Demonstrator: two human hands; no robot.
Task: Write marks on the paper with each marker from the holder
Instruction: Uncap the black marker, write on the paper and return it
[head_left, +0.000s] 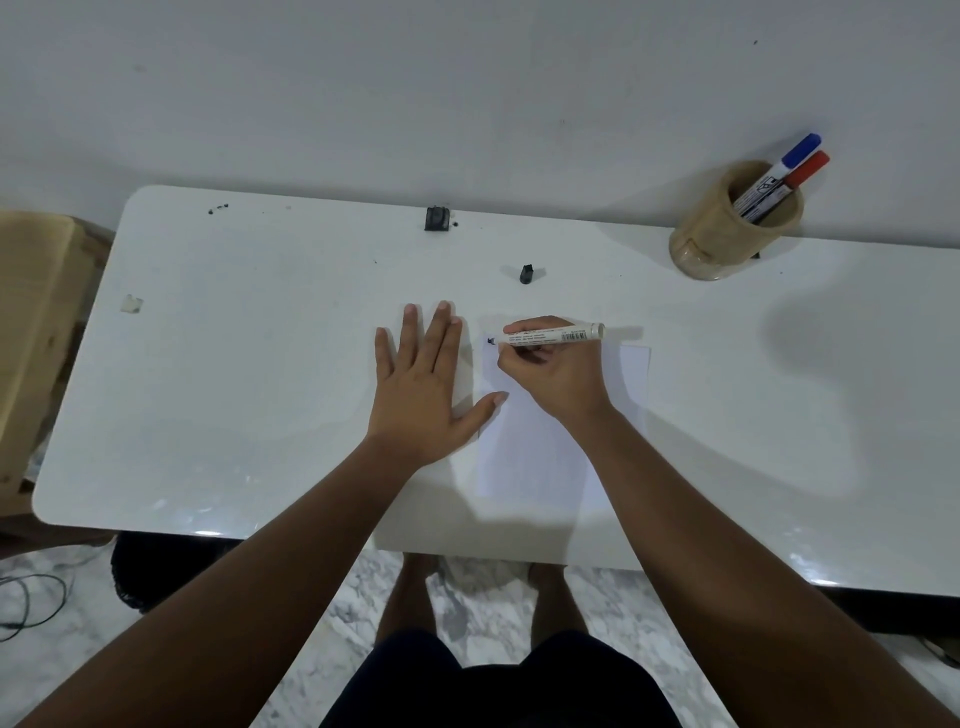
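A white sheet of paper (524, 457) lies on the white table (234, 389) in front of me. My right hand (556, 371) grips an uncapped white marker (550, 335), lying almost level, its dark tip at the paper's top left corner beside a small dark mark (491, 341). My left hand (423, 384) rests flat with fingers spread, its thumb touching the paper's left edge. The marker's black cap (527, 274) lies on the table beyond the paper. A tan round holder (719, 234) at the back right contains a blue-capped marker (787, 163) and a red-capped marker (802, 171).
A small black block (437, 218) sits at the table's far edge against the wall. A wooden piece of furniture (31, 322) stands to the left. A scrap of tape (131, 303) sticks to the tabletop. Cables (26, 603) lie on the marble floor.
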